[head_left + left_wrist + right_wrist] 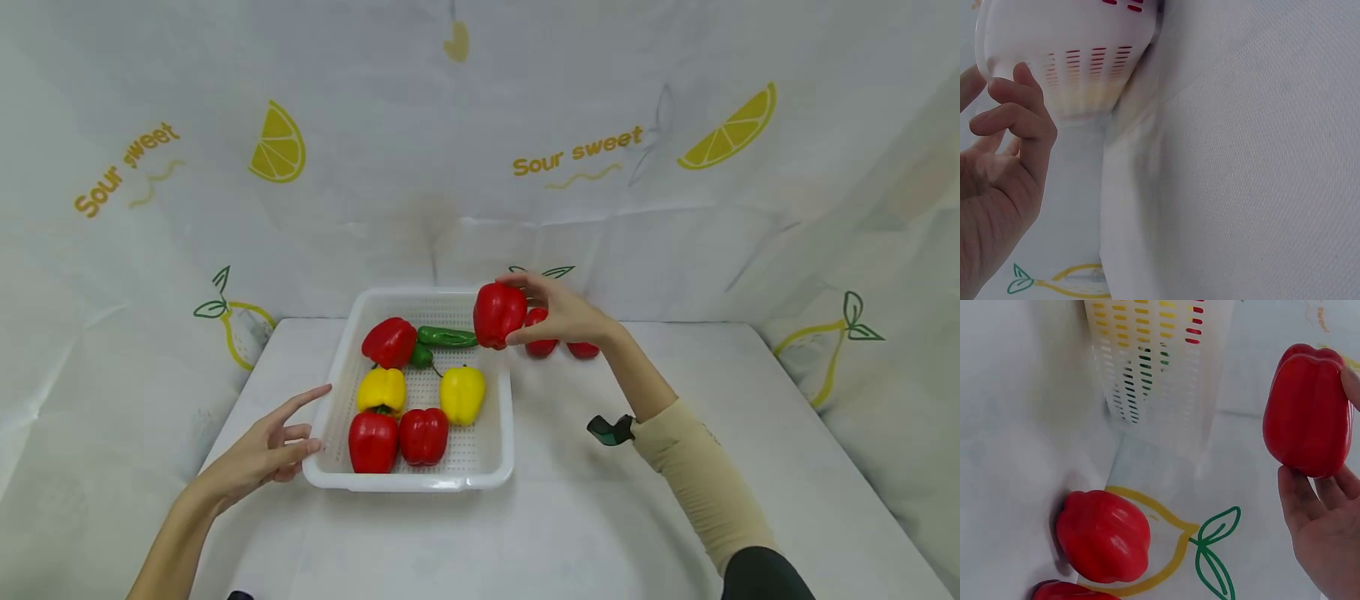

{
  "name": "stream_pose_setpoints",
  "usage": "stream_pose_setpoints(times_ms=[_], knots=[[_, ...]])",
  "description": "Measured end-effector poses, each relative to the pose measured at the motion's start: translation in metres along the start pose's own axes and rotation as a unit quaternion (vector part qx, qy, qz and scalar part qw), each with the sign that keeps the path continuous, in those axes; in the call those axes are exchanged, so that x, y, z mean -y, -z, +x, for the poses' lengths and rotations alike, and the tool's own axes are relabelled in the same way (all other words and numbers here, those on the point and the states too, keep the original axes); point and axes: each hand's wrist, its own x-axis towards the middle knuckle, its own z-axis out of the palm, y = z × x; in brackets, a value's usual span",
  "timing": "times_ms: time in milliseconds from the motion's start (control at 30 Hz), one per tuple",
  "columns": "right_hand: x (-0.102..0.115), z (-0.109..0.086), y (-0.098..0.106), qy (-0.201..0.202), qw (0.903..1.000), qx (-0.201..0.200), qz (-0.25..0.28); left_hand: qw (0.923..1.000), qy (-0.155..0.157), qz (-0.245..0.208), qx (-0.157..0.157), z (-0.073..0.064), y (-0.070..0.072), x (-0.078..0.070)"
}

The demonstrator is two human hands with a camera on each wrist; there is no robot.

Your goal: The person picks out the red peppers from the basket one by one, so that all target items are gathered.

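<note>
My right hand [558, 312] grips a red bell pepper [498, 315] between thumb and fingers, up over the back right corner of a white plastic basket [501, 454]. The right wrist view shows the same red bell pepper [1308, 412] higher than the loose ones. My left hand [262, 450] is at the basket's left rim, its fingertips touching the edge; in the left wrist view its other fingers bend loosely beside the slotted wall. Inside the basket lie red bell peppers [423, 436], yellow bell peppers [462, 395] and green peppers [447, 337].
Right of the basket, near the back edge of the white table [600, 500], lie a red bell pepper [1104, 536] and another red bell pepper [1072, 592], partly out of frame. A white lemon-print sheet [375, 208] hangs behind the table.
</note>
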Motion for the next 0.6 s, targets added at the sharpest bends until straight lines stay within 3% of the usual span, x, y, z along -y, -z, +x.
stream_pose_setpoints(times_ms=[600], knots=[[-0.021, -0.029, 0.041, -0.009, 0.9983, -0.054, 0.019, 1.0000, 0.003, 0.006, -0.003, 0.000, -0.001, -0.001]])
